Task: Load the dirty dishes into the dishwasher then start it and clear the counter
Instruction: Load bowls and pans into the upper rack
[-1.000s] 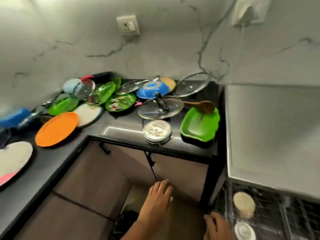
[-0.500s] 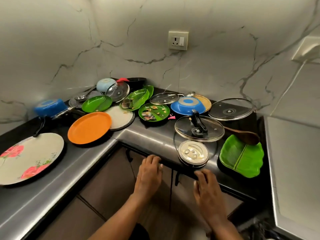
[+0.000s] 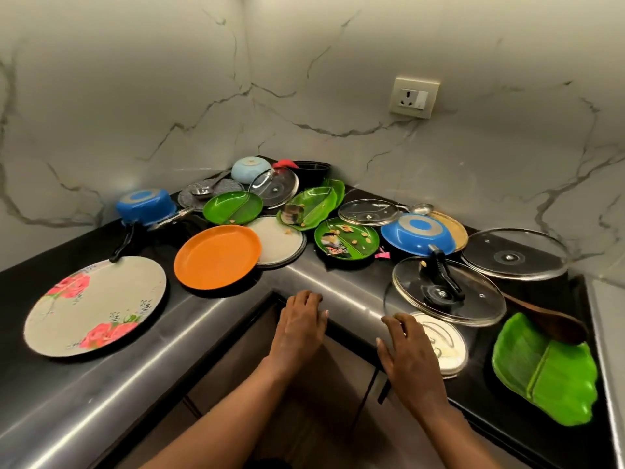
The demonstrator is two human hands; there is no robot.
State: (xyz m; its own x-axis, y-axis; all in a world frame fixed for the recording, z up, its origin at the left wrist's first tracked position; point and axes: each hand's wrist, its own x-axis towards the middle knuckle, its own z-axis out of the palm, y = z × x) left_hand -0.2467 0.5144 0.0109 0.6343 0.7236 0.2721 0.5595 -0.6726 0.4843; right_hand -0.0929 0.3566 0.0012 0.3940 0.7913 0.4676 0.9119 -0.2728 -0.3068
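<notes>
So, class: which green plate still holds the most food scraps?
The round green plate beside the upturned blue bowl; scraps litter it, while the others hold a few crumbs or none.

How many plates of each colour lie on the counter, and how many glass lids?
Green plates: 4
Orange plates: 1
Flowered plates: 1
Pale plates: 1
Glass lids: 4
Total: 11
</notes>
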